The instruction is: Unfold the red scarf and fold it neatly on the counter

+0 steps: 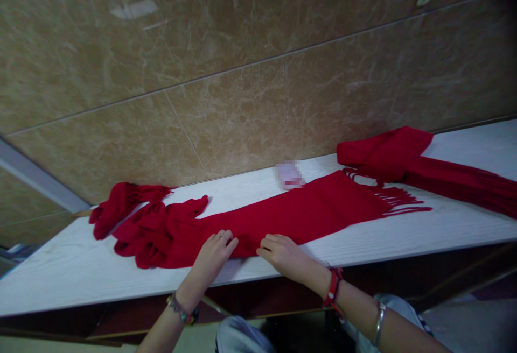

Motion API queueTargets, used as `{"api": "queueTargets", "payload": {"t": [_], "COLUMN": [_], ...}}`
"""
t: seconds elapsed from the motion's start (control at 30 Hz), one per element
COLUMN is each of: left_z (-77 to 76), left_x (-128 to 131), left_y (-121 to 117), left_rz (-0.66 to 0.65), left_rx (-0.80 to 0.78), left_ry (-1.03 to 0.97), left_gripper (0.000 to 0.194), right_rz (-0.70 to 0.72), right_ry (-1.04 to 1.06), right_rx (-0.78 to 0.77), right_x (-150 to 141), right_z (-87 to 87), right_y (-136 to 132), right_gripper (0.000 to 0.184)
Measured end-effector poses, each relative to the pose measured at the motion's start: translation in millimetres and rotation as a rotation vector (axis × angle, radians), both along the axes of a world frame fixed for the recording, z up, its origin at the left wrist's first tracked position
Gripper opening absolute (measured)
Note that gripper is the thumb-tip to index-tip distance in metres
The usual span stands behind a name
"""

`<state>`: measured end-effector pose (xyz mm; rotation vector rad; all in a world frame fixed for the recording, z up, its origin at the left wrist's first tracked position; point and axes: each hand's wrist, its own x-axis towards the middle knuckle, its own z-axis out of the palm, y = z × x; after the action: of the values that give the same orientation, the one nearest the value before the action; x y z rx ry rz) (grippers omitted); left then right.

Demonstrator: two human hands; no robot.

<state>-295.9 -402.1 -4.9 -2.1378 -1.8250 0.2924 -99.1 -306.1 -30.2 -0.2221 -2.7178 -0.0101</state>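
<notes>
Left fingers and right fingers on fringed red scarf, white tabletop, marbled wall

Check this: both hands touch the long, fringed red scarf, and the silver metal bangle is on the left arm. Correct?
No: the head view shows the silver bangle on the right arm. Left hand and right hand touch the scarf.

Pixelated item on white tabletop; marbled wall behind.
</notes>
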Motion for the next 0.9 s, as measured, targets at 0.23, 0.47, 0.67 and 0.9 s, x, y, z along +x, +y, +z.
{"api": "queueTargets", "payload": {"t": [0.23, 0.47, 0.67, 0.9], "left_z": [5.8, 15.2, -1.6, -19.4], "left_x": [-1.5, 15.5, 22.7, 28.4], "left_y": [-14.7, -8.2, -11.3, -19.4], "left_rz": [0.005, -0.069, -0.055, -0.085], "left_rx": [-0.168, -0.144, 0.045, 0.210], "left_ry": [-0.136, -0.108, -0.058, -0.043], "left_gripper": [0.048, 0.022, 0.029, 0.030], "right_rz": [-0.004, -0.043, -0.064, -0.066], "right_ry": [0.016, 0.044, 0.087, 0.120], "right_rx": [0.010, 0.032, 0.073, 0.078], "right_x": [-0.6, -2.2, -6.2, -9.2], "right_z": [-1.0, -2.9, -3.1, -3.9], "right_y": [0.8, -1.3, -0.6, -0.8], "right_gripper": [0.005, 0.006, 0.007, 0.008]}}
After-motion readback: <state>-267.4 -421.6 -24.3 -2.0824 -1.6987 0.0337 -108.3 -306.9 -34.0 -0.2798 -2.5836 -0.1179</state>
